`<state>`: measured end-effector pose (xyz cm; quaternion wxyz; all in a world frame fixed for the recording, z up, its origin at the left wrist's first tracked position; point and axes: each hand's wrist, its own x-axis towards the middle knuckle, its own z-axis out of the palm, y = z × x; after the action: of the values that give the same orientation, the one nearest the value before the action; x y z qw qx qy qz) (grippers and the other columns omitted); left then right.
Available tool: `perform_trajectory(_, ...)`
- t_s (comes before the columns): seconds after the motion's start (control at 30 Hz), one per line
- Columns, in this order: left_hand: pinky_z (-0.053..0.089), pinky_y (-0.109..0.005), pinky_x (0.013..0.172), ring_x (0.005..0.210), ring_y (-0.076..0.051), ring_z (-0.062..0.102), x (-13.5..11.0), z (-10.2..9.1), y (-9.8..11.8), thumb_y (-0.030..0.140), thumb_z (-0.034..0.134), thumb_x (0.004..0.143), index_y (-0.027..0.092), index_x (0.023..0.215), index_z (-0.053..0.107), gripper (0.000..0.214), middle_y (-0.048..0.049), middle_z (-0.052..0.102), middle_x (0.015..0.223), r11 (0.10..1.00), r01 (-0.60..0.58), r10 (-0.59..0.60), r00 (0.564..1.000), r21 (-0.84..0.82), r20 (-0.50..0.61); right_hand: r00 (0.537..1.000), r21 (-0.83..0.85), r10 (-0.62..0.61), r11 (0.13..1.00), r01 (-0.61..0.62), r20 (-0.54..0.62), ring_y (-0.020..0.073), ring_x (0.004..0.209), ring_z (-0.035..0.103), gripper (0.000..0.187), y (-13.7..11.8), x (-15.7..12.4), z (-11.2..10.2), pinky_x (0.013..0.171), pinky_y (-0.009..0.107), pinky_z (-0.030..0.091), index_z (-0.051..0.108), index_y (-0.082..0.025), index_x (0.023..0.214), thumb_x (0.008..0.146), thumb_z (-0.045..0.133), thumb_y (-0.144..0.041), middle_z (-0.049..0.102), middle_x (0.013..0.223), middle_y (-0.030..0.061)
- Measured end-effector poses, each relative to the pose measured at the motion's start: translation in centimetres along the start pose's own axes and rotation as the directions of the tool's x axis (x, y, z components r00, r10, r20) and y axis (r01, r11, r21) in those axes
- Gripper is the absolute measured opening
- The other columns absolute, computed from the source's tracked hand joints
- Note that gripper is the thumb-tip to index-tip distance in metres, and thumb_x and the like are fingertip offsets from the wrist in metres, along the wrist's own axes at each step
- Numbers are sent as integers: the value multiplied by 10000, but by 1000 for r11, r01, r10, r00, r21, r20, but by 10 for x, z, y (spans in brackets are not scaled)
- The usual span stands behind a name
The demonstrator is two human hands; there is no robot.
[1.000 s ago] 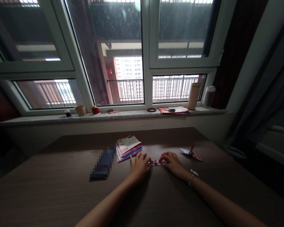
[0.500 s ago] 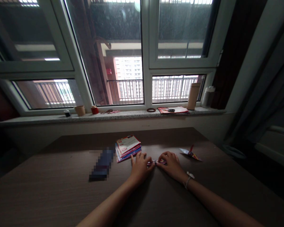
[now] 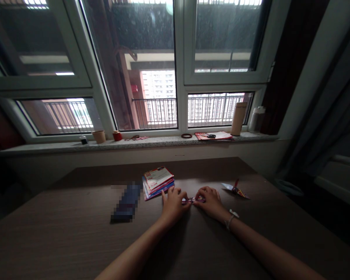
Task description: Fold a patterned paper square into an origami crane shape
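Between my two hands, low over the brown table (image 3: 76, 233), is a small folded piece of patterned paper (image 3: 191, 200), mostly hidden by the fingers. My left hand (image 3: 174, 204) pinches its left side with thumb and forefinger. At the other side, my right hand (image 3: 208, 201), with a bracelet at the wrist, pinches the paper too. A stack of colourful paper sheets (image 3: 158, 181) lies just beyond my left hand. Right of my right hand rests a folded paper figure (image 3: 235, 190) with pointed ends, one sticking up.
A dark, pixelated flat object (image 3: 126, 204) lies left of the stack. On the stone windowsill (image 3: 163, 142) stand a paper cup (image 3: 98, 136), a red spool (image 3: 117, 135), a tan flask (image 3: 238, 119) and a clear bottle (image 3: 256, 119). Scissors (image 3: 211, 136) lie on red papers there.
Both hands keep their pinch in nearly the same place. Slightly more of the folded paper shows between the fingers. The other things have not moved.
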<state>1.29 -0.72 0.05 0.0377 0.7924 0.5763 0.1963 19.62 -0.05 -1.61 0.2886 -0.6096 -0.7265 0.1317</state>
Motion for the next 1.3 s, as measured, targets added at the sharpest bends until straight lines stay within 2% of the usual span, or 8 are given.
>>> perform_trajectory(0.2,66,-729,1035,1375,-345,250,1,-3,-2,409,640,809,314,937,668,162,-21,438,1435,1000,5,-4,1000,-4,30,999,52,25,998,-27,32,251,1112,460,115,3,2,-1,976,380,284,703,-308,841,730,681,-324,606,1092,3)
perform_trajectory(0.37,36,-743,1025,1410,-356,183,0,-10,-4,390,617,828,349,1000,662,183,-13,400,1469,999,31,-30,991,-11,129,997,99,44,994,-50,67,243,1112,453,166,4,3,-4,975,359,281,710,-306,846,712,646,-233,614,1088,-7)
perform_trajectory(0.7,34,-768,996,1420,-398,123,1,-18,-15,415,573,861,429,1076,649,229,-7,346,1504,999,49,-46,970,-7,239,996,125,37,991,-46,75,236,1116,455,250,10,3,-6,963,326,304,690,-269,893,689,606,-152,619,1098,9)
perform_trajectory(0.83,11,-763,1001,1420,-378,136,-3,-15,-17,416,556,872,410,1046,666,206,-4,366,1494,999,34,-32,978,-4,204,999,104,-8,995,3,50,232,1109,457,257,6,-3,-9,976,345,299,679,-272,940,734,573,-164,622,1076,12)
perform_trajectory(1.03,26,-687,1074,1398,-311,221,-9,-6,-20,359,586,849,402,1060,668,230,8,466,1413,998,-56,58,997,-29,57,982,156,-188,971,181,28,231,1200,407,331,0,-12,-13,1048,398,264,686,-310,1011,807,482,-147,606,1171,7)
perform_trajectory(1.17,30,-684,1075,1382,-316,248,-9,-4,-21,371,638,809,410,1060,674,257,4,496,1377,996,-62,65,997,-61,40,968,148,-243,961,232,66,239,1242,403,300,-3,-14,-15,1088,462,202,693,-303,980,832,480,-153,660,1109,0)
perform_trajectory(1.3,54,-692,1066,1358,-316,284,-9,-3,-20,365,631,829,400,1049,687,229,-11,530,1339,996,-46,49,998,-73,27,962,114,-266,959,258,58,243,1240,417,242,-6,-16,-16,1091,480,195,696,-301,999,859,519,-215,669,1103,10)
